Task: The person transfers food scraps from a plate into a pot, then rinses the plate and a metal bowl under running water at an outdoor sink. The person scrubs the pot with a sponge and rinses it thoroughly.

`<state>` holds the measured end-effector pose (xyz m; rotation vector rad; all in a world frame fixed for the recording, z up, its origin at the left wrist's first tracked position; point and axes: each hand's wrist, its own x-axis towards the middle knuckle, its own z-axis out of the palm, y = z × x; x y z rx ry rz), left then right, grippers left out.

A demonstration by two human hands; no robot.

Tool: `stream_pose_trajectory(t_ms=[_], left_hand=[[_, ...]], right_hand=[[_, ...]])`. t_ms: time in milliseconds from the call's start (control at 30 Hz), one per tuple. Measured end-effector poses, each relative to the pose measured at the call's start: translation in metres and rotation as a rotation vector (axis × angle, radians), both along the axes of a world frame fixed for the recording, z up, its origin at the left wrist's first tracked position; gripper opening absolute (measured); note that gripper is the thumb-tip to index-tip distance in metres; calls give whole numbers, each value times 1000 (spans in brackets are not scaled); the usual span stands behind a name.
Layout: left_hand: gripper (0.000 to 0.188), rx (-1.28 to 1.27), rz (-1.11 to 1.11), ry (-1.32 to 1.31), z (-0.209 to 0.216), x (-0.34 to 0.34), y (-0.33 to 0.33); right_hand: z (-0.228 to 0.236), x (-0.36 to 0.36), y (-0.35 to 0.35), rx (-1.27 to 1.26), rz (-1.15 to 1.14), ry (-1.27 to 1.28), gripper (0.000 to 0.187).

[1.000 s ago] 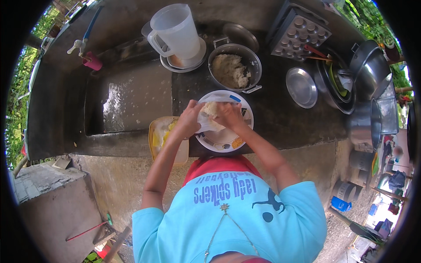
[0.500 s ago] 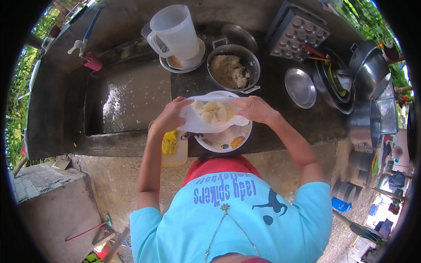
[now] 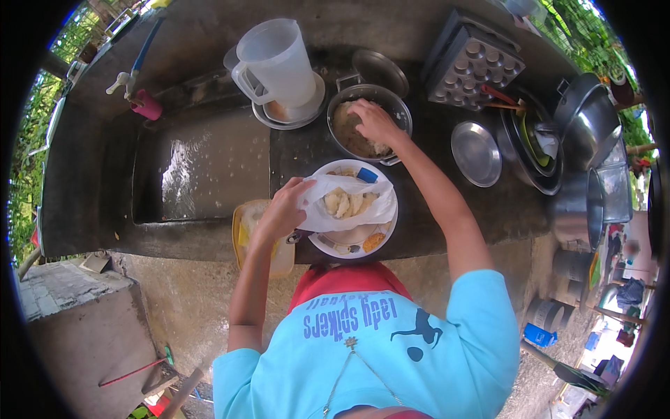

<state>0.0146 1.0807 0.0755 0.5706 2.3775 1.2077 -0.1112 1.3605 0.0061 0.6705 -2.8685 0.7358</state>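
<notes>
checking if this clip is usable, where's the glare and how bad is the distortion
Head view: white glare streaks the sink at left; head view: straight edges bow toward the rim, and the corners are black; head view: foliage at upper right is bright, the counter dark; head view: left hand and white sheet are readable.

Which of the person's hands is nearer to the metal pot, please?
The right hand: it reaches inside the metal pot. The left hand is farther away, nearer the body, at the left edge of the white wrapper.
</notes>
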Motion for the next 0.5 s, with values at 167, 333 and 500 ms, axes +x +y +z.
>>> stream_pose_trajectory(t_ms=[167, 333, 500], left_hand=[[61, 12, 40, -62, 4, 2, 3], [59, 25, 42, -17, 1, -1, 0], [59, 69, 68, -20, -11, -8, -1]], right_hand=[[-64, -62, -5, 432, 114, -87, 40], [-76, -69, -2, 486, 81, -105, 48], [-55, -65, 8, 544, 157, -190, 53]])
